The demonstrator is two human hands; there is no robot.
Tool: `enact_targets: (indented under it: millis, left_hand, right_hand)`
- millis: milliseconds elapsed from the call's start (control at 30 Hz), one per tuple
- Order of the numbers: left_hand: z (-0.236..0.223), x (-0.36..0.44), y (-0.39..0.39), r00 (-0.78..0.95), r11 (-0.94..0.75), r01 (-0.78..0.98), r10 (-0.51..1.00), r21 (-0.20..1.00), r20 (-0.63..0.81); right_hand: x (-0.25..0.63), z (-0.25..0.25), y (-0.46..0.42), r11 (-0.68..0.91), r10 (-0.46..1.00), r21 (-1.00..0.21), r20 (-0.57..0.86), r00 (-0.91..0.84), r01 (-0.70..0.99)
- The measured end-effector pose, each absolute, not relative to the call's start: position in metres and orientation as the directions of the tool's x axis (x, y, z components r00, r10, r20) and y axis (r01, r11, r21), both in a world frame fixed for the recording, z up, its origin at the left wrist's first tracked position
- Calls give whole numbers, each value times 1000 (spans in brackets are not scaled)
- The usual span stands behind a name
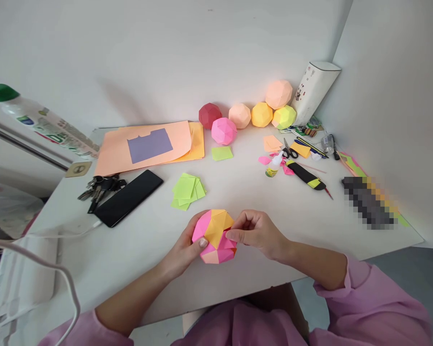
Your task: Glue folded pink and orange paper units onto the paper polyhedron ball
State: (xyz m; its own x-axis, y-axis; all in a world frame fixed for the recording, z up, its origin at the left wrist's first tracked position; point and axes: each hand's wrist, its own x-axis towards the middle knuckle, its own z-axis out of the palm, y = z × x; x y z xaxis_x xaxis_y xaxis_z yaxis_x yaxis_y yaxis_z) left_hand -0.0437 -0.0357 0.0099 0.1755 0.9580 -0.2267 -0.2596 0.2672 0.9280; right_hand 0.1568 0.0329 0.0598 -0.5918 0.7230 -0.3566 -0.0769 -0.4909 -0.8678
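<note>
A folded paper ball [215, 231] in pink, yellow and peach is held above the front of the table. My left hand [187, 244] wraps round its left side, thumb pressed on the near face. On the right side, my right hand [257, 233] pinches a pink flap at a gap in the ball's surface. Behind my hands lies a stack of lime green paper squares [188, 191]. A single green paper piece [222, 153] rests farther back. The ball's far side and part of my left fingers are hidden.
Finished paper balls [240, 116] line the wall. A glue bottle [273, 166], scissors [290, 150] and a black-and-green tool [306, 175] lie at right. A phone [129, 198], keys [101, 188] and large paper sheets [144, 146] are at left, near a tall spray can [46, 122].
</note>
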Motion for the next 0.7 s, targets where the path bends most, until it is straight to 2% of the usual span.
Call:
enact_targets:
  millis: [233, 400, 700]
  left_hand:
    - [14, -43, -35, 200, 243, -246, 960, 938, -196]
    - [19, -40, -37, 179, 153, -198, 977, 968, -117]
    - [23, -39, -38, 164, 119, -104, 981, 987, -101]
  right_hand:
    - [157, 60, 31, -502, 736, -862, -381, -560, -73]
    - [157, 60, 31, -471, 757, -879, -356, -547, -79]
    - [160, 68, 38, -473, 700, -877, -311, -643, -90]
